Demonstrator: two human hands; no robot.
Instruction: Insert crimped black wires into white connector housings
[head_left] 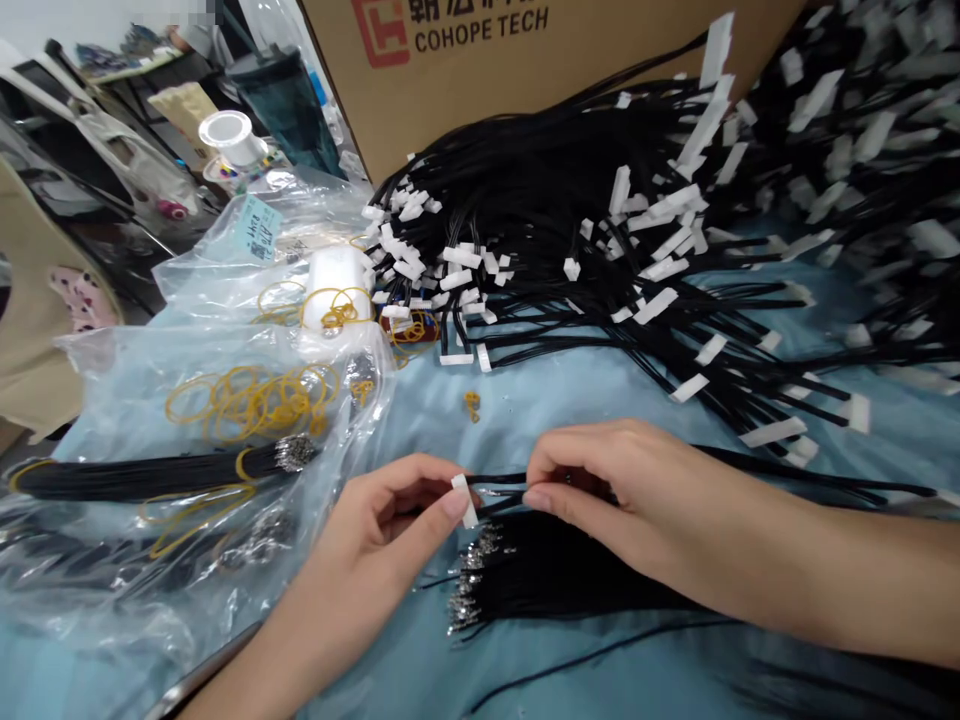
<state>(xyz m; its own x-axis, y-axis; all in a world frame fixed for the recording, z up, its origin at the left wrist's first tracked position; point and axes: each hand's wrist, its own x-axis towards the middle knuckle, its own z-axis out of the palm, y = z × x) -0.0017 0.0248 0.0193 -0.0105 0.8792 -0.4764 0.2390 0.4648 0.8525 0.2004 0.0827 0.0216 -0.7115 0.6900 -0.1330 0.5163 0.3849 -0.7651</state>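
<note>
My left hand [409,515] pinches a white paper tag [465,500] between thumb and fingers, at the end of a few black cords. A short way to the right, my right hand [592,480] is closed on the same black cords [499,480], which run on behind it to the right. Its fingertips partly hide what they grip. Just below both hands lies a thick bundle of black cords [570,565] with silver metal clasps [472,580] at its left end. A single black cord [592,655] lies in front of that bundle.
Behind my hands is a big heap of black cords with white tags [540,190], against a cardboard box [457,90]. To the left are clear plastic bags [217,240], yellow rubber bands [262,400], and a banded cord bundle [150,480]. A white spool [232,135] stands farther back.
</note>
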